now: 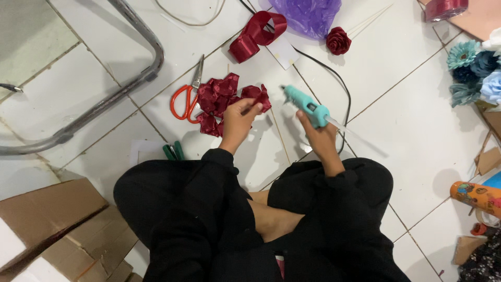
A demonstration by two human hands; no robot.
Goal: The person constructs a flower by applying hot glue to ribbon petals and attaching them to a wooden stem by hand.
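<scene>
My left hand [237, 121] pinches a folded dark red ribbon piece [259, 98] above the white tiled floor. Just left of it lies a pile of similar folded red ribbon pieces [215, 102]. My right hand [318, 133] grips a teal hot glue gun [308, 106], its nozzle pointing left toward the held ribbon piece, a short gap between them. A black cord [334, 78] runs from the gun area up across the floor. A finished red ribbon rose [338, 40] lies farther away, and a loop of red ribbon [258, 34] sits beyond the pile.
Orange-handled scissors [186, 96] lie left of the pile. A metal chair leg [104, 99] curves at the left. Cardboard pieces [57, 230] lie lower left, a purple plastic bag [308, 15] at top, blue paper flowers [475, 70] and an orange bottle [477, 196] at right.
</scene>
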